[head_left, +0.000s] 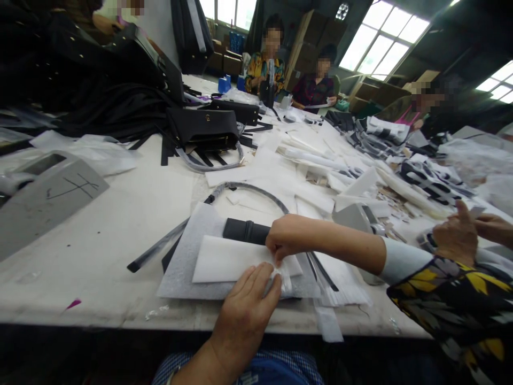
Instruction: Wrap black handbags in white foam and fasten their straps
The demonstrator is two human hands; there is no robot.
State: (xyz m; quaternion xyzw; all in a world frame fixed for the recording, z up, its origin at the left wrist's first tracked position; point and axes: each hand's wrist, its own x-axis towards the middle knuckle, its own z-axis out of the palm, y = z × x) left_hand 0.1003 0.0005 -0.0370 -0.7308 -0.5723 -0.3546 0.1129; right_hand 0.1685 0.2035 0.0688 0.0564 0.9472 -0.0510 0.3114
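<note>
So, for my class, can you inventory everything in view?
Table: one, whitish, across the middle
Handbag: one, black, left of centre
Dark heap: pieces uncountable, black, upper left
Boxy stands: at least two, grey, left and right
Thin sheets: at least two, white, front centre
Flat piece: one, black, among the sheets
Wrapped handle: one, dark, behind the sheets
Scrap: one, magenta, left front edge
Loose pieces: many, black and white, right
Boxes: several, brown, background
Windows: three, white, top
Other people: at least three, varied clothing, background and right
Left hand: one, bare, on the sheets
Right hand: one, bare, beside it
</note>
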